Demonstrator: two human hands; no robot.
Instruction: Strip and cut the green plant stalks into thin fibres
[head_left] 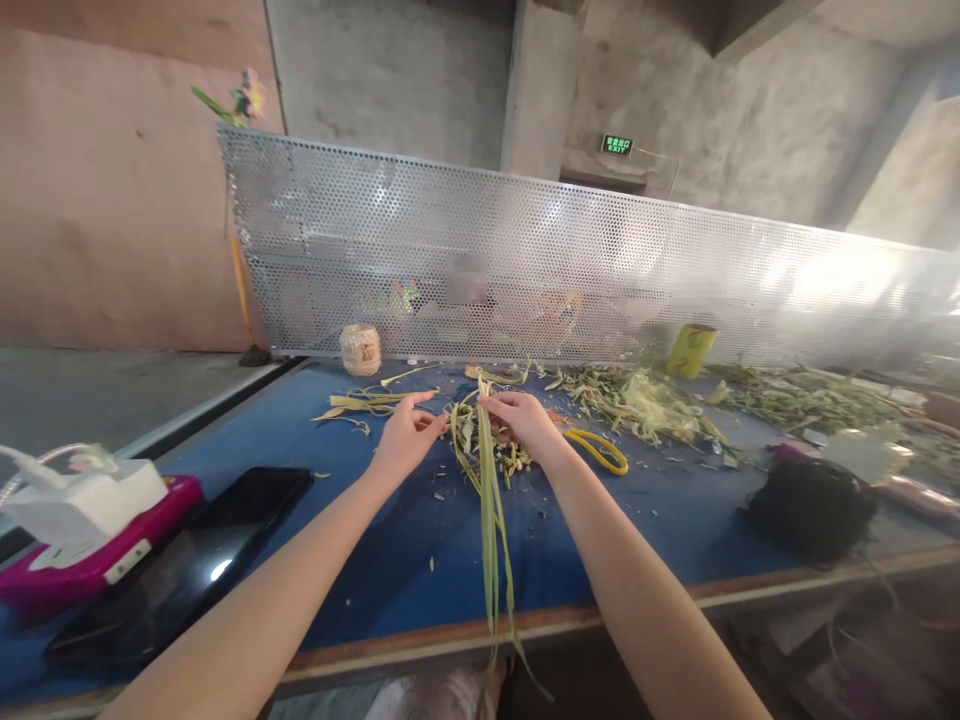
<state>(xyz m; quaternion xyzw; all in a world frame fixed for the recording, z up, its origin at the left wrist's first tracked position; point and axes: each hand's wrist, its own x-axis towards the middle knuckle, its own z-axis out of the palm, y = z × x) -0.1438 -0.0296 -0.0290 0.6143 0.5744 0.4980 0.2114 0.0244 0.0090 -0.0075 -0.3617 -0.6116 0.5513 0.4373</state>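
Long pale-green leaf strips [489, 520] hang from the fingers of my right hand [521, 420], which pinches them near their upper end. Their lower ends trail over the table's front edge. To the left, my left hand [407, 437] has its thumb and forefinger apart, with no held thing visible between them. Beneath and between both hands lies a loose heap of small green plant bits [466, 440]. Beyond my left hand is a small bunch of cut strips [367, 402]. A yellow loop-handled tool [600, 452], perhaps scissors, lies right of my right hand.
The blue tabletop [390, 560] carries a dark phone [187, 560] and a pink power strip [97, 540] at left. A twine roll [361, 350] stands near the perforated metal screen [420, 240]. Leaf piles [622, 400], a yellow-green cup [691, 351] and a black bundle [810, 508] are right.
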